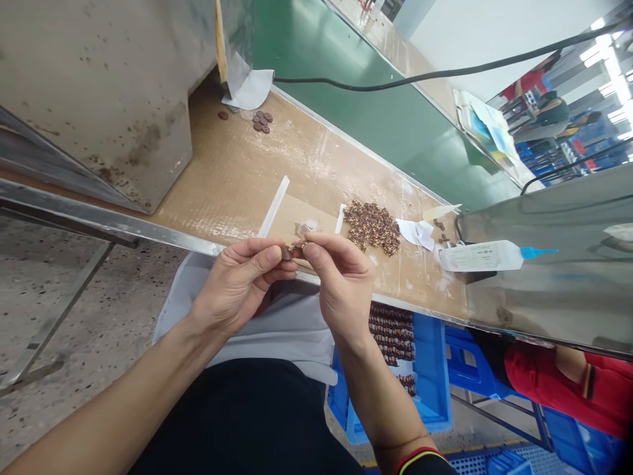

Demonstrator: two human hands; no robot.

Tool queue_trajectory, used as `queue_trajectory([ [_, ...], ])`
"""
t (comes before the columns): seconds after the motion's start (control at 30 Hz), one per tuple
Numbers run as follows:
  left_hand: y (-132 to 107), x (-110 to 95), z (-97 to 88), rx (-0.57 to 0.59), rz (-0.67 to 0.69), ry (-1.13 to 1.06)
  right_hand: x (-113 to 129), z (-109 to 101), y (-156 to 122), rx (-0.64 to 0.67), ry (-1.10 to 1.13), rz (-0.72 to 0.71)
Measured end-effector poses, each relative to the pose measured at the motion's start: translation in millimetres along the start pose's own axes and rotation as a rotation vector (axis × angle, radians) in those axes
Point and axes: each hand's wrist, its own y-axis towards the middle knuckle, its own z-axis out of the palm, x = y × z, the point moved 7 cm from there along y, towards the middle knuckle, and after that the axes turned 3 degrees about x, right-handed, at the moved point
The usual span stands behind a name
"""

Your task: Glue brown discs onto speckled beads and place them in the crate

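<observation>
Over the front edge of the cardboard-covered table [232, 171], my two hands meet fingertip to fingertip. A small dark-brown part [286, 253] is pinched between the thumb and fingers of my left hand [230, 284]. My right hand [343, 280] pinches a small brown-and-gold piece [298, 247] against it; whether the two are joined I cannot tell. Behind my fingers lies a small whitish clump [308, 228] on the table. Right of it spreads a heap of small brown-and-gold pieces [373, 227].
Brown discs [262, 121] lie at the back left, beside a large metal box [99, 86]. A white bottle with blue nozzle [482, 256] rests at the right. Below the table stands a blue crate [430, 369] with rows of pieces. A person's red sleeve [539, 379] shows at right.
</observation>
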Motion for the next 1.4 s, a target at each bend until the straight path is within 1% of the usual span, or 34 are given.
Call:
queue_trajectory([
  [0.3,-1.0,-0.4,-2.0,-0.001,-0.001,0.007,1.9,0.5,-1.4,0.022,-0.078,-0.020],
  [0.37,-2.1,-1.1,-1.9,-0.012,0.001,0.013,5.8,1.1,-1.4,0.024,-0.103,-0.064],
  [0.57,-7.4,-3.4,2.6,-0.045,0.005,0.028,21.9,1.9,-3.3,0.004,-0.245,-0.263],
  [0.77,-11.5,-3.1,2.5,-0.072,-0.019,0.040,29.5,3.1,-8.8,0.019,-0.361,-0.397],
  [0.93,-13.2,-5.0,1.9,-0.077,-0.032,0.068,30.9,1.4,-11.1,0.026,-0.393,-0.392],
  [1.07,-13.3,-7.6,4.1,-0.112,-0.033,0.106,32.1,-0.1,-13.5,0.035,-0.395,-0.418],
  [1.17,-12.8,-6.9,5.4,-0.137,-0.035,0.125,29.6,-3.9,-14.8,0.018,-0.409,-0.422],
  [1.27,-12.1,-0.9,6.1,-0.137,-0.054,0.145,24.6,-9.8,-16.8,-0.003,-0.403,-0.408],
  [1.4,-11.1,15.4,5.5,-0.138,-0.094,0.197,16.0,-20.2,-22.9,-0.018,-0.413,-0.367],
])
